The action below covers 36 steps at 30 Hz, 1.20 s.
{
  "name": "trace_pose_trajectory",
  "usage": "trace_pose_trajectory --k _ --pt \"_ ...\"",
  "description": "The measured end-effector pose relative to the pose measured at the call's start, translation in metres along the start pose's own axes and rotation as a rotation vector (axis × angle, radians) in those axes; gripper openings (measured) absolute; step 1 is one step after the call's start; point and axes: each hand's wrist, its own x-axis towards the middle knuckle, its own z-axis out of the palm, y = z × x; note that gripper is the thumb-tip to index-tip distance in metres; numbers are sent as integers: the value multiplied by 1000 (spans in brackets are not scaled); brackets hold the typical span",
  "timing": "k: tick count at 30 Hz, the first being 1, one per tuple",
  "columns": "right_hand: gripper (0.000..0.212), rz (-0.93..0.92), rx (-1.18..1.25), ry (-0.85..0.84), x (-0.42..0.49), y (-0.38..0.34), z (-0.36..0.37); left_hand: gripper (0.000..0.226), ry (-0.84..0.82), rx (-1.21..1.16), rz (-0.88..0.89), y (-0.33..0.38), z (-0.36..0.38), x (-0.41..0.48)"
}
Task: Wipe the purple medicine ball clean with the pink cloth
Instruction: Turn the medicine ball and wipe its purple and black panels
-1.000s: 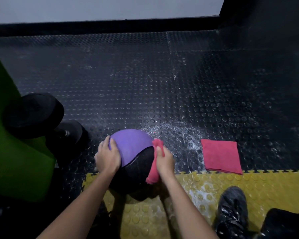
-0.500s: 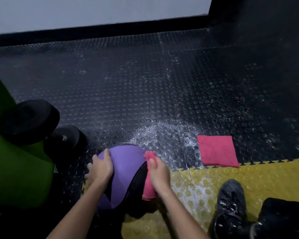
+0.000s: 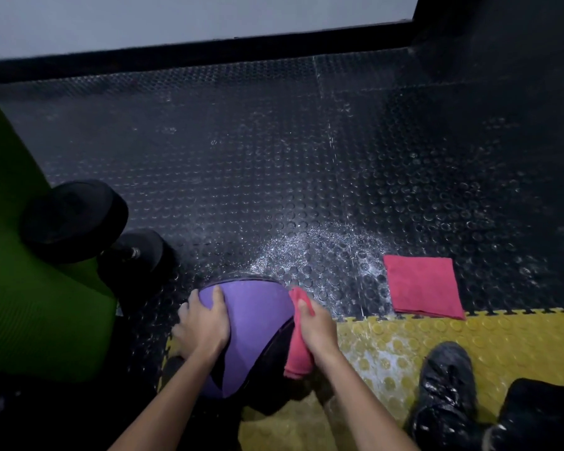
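The purple medicine ball [image 3: 254, 323] sits on the floor, straddling the seam between the black studded rubber flooring [image 3: 274, 157] and the yellow foam tile [image 3: 508, 333]. The left hand [image 3: 202, 323] lies spread on the ball's left flank with its fingers splayed and palm pressed flat, probably to stop the ball rolling under the rubbing. On the ball's right flank, the right hand [image 3: 316, 327] clutches the pink cloth [image 3: 298, 349], bunched into a pad, and presses it against the ball's dark panel. Wiping appears to be under way there. Well to the right of the ball, a folded spare cloth [image 3: 423, 288] lies flat. Just beyond the ball, a pale speckled patch [image 3: 306, 249] marks the floor. To the ball's left, a black dumbbell [image 3: 78, 219] rests on a green mat [image 3: 30, 304].
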Motion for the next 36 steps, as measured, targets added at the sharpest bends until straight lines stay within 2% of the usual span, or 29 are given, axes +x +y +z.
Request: trace_pose_trajectory --k 2,5,7,9,10,12,14,16,18,20,22,24,27,29,31,34,36 --pt "31 -31 -112 54 -5 0 6 61 -1 28 17 5 3 -6" --pt "43 -337 -326 108 -15 -13 24 62 -6 72 47 10 4 -10" --pt "52 -476 -352 82 -14 -19 27 62 -10 69 45 11 2 -9" --pt "37 -394 -199 96 -10 -18 14 62 -20 65 44 12 2 -10" --pt "32 -263 -120 83 -6 -13 5 63 -23 71 46 12 3 -11" --pt "33 46 53 -16 1 -1 -9 63 -21 82 53 12 4 -14" --pt "34 159 125 -25 3 6 -13 64 -30 91 74 13 5 -16" --pt "30 71 14 43 -1 -4 -7 64 -29 106 88 13 7 -17" --pt "28 -141 -168 86 -9 -21 2 64 -28 105 79 13 7 -17" --pt "28 -371 -269 68 -18 -36 10 64 -27 99 64 12 6 -15" --pt "29 -454 -297 64 -20 -38 14 63 -27 104 69 11 6 -15" --pt "30 -336 -216 95 -13 -28 8 63 -30 111 84 12 6 -15" --pt "34 30 -10 46 1 -9 -9 65 -36 134 111 14 7 -17" --pt "35 134 19 21 -1 -3 -13 65 -38 147 136 14 7 -17" --pt "31 51 -90 44 -8 -12 -8 65 -29 150 147 13 6 -14" --pt "33 -336 -357 86 -21 -35 12 63 -28 132 131 11 5 -11" --pt "43 -488 -445 53 -27 -41 22 61 -28 141 132 10 6 -12"
